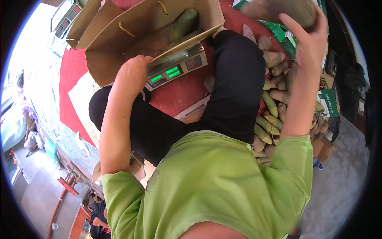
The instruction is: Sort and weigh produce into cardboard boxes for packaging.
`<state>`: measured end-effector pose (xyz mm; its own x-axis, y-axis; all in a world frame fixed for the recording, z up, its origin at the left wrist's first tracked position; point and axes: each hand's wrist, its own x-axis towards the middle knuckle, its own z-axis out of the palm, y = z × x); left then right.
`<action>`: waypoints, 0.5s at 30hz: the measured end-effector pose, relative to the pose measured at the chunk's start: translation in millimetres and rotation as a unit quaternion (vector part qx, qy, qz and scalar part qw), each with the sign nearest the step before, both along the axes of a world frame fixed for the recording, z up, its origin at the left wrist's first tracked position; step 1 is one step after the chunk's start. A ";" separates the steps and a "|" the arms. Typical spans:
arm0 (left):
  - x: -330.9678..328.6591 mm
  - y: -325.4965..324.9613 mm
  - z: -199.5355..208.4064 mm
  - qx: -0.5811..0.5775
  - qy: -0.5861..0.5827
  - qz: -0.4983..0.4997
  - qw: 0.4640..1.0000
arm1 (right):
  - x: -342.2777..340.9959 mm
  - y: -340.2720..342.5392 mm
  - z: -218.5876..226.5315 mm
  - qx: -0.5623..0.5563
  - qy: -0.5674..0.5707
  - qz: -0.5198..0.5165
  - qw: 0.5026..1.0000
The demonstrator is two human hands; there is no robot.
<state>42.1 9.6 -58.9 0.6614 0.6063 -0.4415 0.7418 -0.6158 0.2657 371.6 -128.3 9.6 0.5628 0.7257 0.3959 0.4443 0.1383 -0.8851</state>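
A cardboard box (pixel 107 51) with yellow rope handles sits, open side up, on a digital scale (pixel 195 61) with green-lit numbers. My left hand (pixel 133 73) is closed on the box's near edge, at its left part. Inside the box lies a green radish (pixel 185 24); the near wall hides part of the box's contents. At the upper right my right hand (pixel 312 44) is raised, its fingers around a large brownish-green radish (pixel 292 11), blurred by motion. That radish is outside the box, above the heap on the right.
A heap of green and brownish radishes (pixel 268 125) lies beside my right leg. Green printed cartons (pixel 328 102) stand around it. My bent legs in black trousers (pixel 238 79) frame the scale on a red cloth (pixel 175 95). Another scale (pixel 67 22) is at the far left.
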 end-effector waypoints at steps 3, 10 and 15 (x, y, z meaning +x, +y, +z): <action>-1.1 1.0 -2.6 0.012 -0.020 -0.011 1.000 | -40.2 45.7 14.1 -0.002 -0.049 0.092 0.995; -2.5 -0.6 -1.9 0.024 -0.048 -0.024 0.998 | -106.0 122.1 -40.1 -0.158 -0.173 0.250 0.940; -3.7 -2.1 -2.7 0.032 -0.083 -0.039 0.995 | -128.6 143.5 -79.0 -0.298 -0.226 0.326 0.868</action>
<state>38.4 7.5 -61.5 0.7685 0.5736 -0.2834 0.6398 -0.6896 0.3392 243.0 15.2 -69.4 -0.1602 0.9833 -0.0861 0.7647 0.0685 -0.6408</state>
